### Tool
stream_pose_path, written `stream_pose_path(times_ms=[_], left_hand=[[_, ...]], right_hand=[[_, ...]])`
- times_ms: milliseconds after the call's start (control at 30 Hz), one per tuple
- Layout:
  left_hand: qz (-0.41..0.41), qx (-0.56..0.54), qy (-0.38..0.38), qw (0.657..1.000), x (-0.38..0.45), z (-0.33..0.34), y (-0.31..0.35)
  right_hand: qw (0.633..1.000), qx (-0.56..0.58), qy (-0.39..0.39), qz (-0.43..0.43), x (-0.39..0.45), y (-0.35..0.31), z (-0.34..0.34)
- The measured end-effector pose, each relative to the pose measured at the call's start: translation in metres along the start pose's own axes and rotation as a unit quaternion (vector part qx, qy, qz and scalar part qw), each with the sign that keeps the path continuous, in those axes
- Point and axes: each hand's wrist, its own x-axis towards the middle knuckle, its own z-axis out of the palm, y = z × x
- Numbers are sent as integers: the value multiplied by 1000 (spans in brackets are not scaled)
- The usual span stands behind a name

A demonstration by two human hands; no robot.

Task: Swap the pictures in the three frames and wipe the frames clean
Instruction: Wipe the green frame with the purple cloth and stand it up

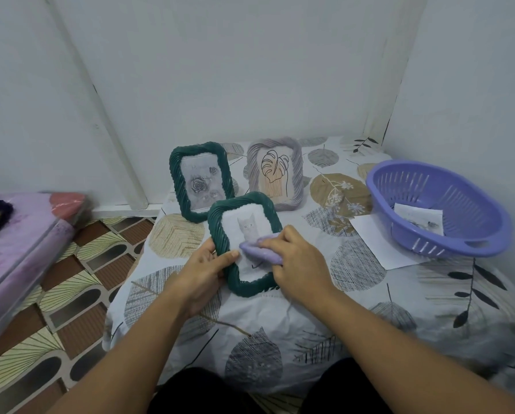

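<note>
Cat frame (220,218) portrait, tilted back, top away, hands (295,259) wiping.

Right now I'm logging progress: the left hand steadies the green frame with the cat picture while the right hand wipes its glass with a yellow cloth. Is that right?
Not quite: the cloth is lilac, not yellow. The head view shows it. The rest holds: the left hand steadies the green frame with the cat picture while the right hand wipes its glass.

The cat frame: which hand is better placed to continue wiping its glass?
The right hand: it presses the purple cloth on the cat frame, while the left hand grips the frame's left edge.
</note>
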Motion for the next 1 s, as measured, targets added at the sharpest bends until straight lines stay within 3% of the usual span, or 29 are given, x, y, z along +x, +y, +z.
stream_pose_path(times_ms=[200,367,533,667,833,1000], left_hand=[[2,15,-14,1000,2,0,1],[6,-2,-11,1000,1,-1,0],[5,5,-13,1000,3,-1,-1],[6,-1,-15,1000,3,-3,-2],[4,1,-14,1000,4,-2,-2],[1,0,-10,1000,4,-4,-3]], right_hand=[[999,-10,35,21,4,7,-3],[999,-14,6,-42,-6,2,3],[999,-13,42,12,5,9,-1],[999,-9,7,-47,-10,1,5],[999,-8,44,17,1,11,-1],[999,-8,-13,-48,-7,6,0]])
